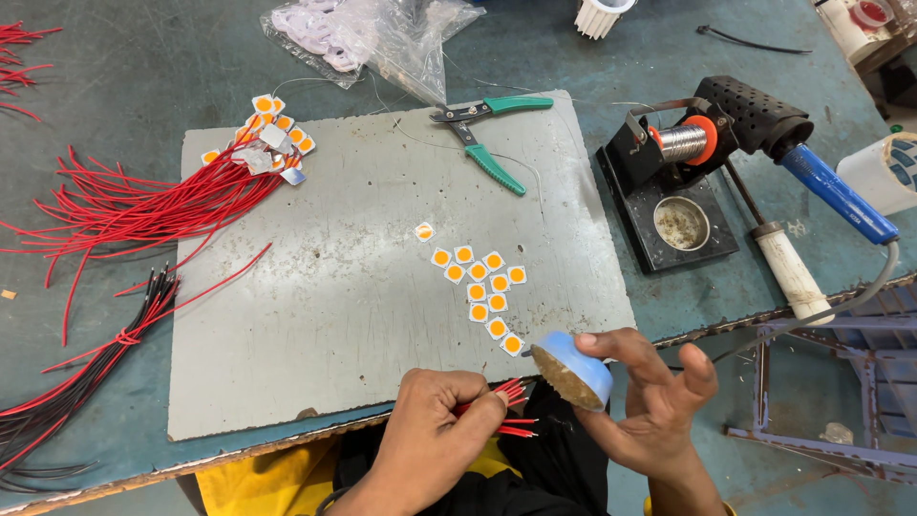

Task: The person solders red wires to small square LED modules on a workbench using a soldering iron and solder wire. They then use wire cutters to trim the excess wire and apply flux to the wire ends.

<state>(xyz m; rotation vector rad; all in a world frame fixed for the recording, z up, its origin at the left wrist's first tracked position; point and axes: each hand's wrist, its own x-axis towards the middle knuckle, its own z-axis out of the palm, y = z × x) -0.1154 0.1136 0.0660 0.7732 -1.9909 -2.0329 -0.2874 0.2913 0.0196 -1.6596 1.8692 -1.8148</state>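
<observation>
I see my left hand (435,440) with its fingers curled tight around a small bundle of red wires (511,413), whose stripped ends poke out to the right. My right hand (650,397) has its fingers half open, thumb and fingertips pinching a round blue tin (573,368) tilted so its brownish filling faces the wire ends, just beside them. Both hands sit at the near edge of the counter (115,57). Just beyond the tin, a cluster of small square chips with orange centres (482,287) lies on a grey mat (353,287). Farther back rest green-handled pliers (492,143), and to the right a soldering iron (812,172) sits in its black stand (669,205).
</observation>
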